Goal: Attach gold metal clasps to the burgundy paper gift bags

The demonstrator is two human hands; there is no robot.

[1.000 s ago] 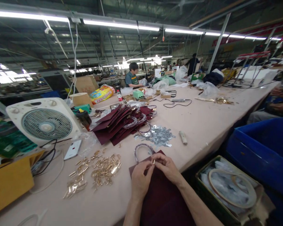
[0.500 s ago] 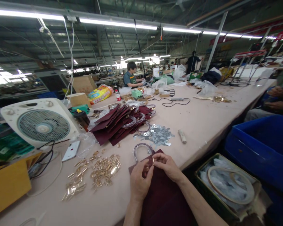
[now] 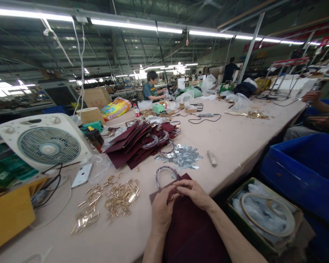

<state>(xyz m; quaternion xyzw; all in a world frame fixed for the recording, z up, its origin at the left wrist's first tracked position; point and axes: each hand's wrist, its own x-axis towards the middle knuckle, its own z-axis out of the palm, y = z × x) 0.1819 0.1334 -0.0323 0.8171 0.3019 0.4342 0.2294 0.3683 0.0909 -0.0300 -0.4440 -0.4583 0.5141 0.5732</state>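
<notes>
Maroon panel (image 3: pixel 194 230), partly behind hands (image 3: pixel 162 206), bottom cropped

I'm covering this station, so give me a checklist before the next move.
1. Left hand over far end of maroon panel: ok.
2. Right hand close to the left hand: ok.
3. Secure grip on any small piece between the fingertips: cannot tell, fingers hide it.
4. Panel's near end supported: cannot tell, out of frame.
5. Gold-coloured fittings lying to the left of the left hand: ok.
</notes>
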